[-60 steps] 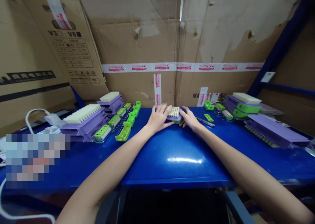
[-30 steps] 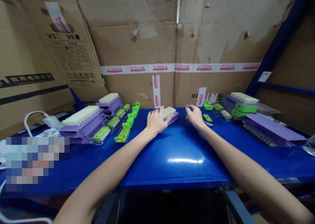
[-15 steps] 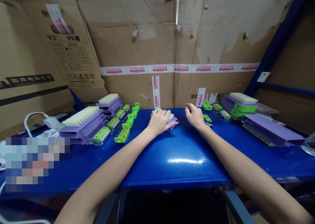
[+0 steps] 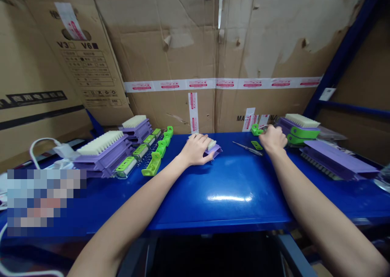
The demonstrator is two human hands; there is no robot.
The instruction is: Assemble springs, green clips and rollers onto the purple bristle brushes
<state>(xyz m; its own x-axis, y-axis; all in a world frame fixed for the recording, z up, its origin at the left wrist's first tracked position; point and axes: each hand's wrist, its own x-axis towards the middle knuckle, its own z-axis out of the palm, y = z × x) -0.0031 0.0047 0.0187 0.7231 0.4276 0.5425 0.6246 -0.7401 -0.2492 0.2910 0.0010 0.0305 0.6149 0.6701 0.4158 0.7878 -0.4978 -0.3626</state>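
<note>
My left hand (image 4: 198,149) is wrapped over a purple brush piece with cream bristles (image 4: 213,147) at the middle of the table; the fingers hide most of it. To the right, my right hand (image 4: 274,139) is curled with its fingertips down among small parts. Whatever is between those fingertips is hidden. A green bracket (image 4: 256,130) stands just left of that hand. Closer in lie a flat green plate with holes (image 4: 256,145) and a screwdriver (image 4: 250,148), its shaft pointing left.
On the left are stacked purple brush pieces (image 4: 103,157), a row of green-topped blocks (image 4: 125,165) and a row of green brackets (image 4: 152,165). More purple brush pieces (image 4: 338,161) lie at the right. Cardboard (image 4: 170,57) walls the back of the blue table (image 4: 225,212).
My right hand has moved right, from beside the brush piece to the small parts, uncovering the screwdriver. My left hand stays on the brush piece, shifted only slightly.
</note>
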